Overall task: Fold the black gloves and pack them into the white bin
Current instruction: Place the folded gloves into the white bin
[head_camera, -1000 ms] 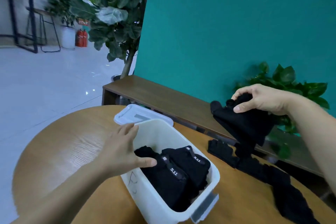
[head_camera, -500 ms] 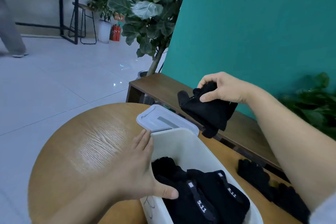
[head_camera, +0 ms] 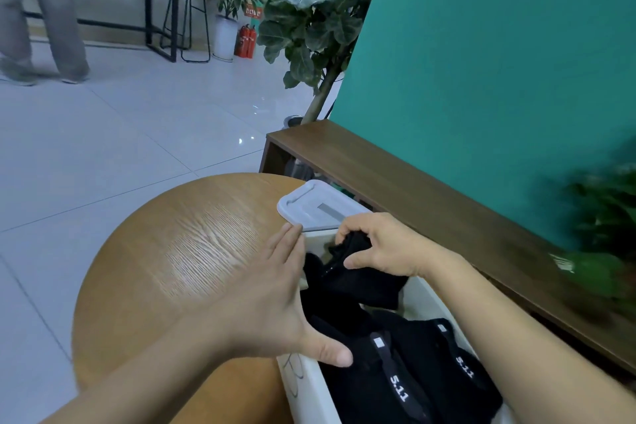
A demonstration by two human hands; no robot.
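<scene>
The white bin [head_camera: 309, 389] stands on the round wooden table [head_camera: 192, 258] at the lower right. Inside it lie folded black gloves [head_camera: 426, 365] with "5.11" straps. My right hand [head_camera: 382, 248] grips another folded black glove [head_camera: 361, 272] and holds it down inside the far end of the bin. My left hand [head_camera: 272, 299] rests flat against the bin's left wall, fingers straight along the rim, thumb reaching over the edge toward the gloves.
The bin's white lid [head_camera: 316, 206] lies on the table just beyond the bin. A low wooden bench [head_camera: 447, 203] runs along the teal wall. A big leafy plant [head_camera: 303, 10] stands behind. A person's legs [head_camera: 41, 17] are on the tiled floor, far left.
My right hand has carried the folded glove from above the bench down into the far end of the bin. My left hand stays on the bin's left wall. The view swung left.
</scene>
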